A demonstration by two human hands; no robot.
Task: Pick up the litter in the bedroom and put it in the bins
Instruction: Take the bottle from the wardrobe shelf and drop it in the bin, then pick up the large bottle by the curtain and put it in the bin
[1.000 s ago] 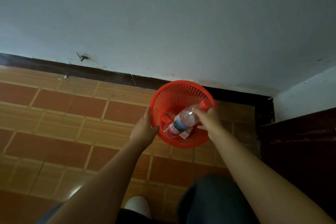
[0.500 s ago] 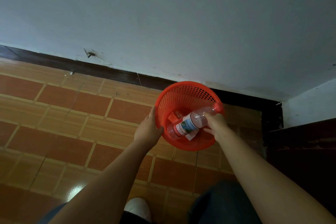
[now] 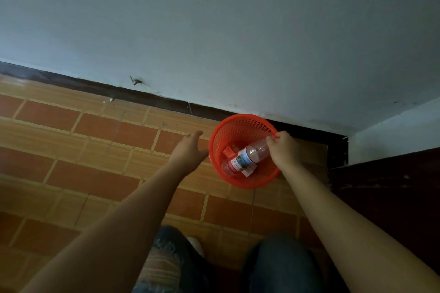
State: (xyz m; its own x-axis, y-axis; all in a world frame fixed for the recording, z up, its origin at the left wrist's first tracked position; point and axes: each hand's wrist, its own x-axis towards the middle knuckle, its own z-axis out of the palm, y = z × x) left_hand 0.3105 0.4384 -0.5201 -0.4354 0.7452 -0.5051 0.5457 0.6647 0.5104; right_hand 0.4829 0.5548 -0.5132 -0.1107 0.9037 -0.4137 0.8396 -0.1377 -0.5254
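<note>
A red mesh bin [image 3: 240, 126] stands on the tiled floor against the wall near the corner. A clear plastic bottle [image 3: 247, 156] with a red and white label lies slanted inside it, base down to the left, on top of a red carton and a scrap of paper. My right hand [image 3: 282, 150] is closed around the bottle's neck at the bin's right rim; the cap is hidden by the fingers. My left hand [image 3: 189, 150] is open with fingers spread, just left of the bin and apart from its rim.
A dark wooden piece of furniture [image 3: 390, 197] stands close on the right. A black skirting [image 3: 152, 97] runs along the white wall. A small white scrap [image 3: 110, 100] lies by the skirting. My knees in jeans show at the bottom.
My left hand has let go of the bin's left rim and opened. The bottle has sunk lower into the bin, with my right hand still on its neck.
</note>
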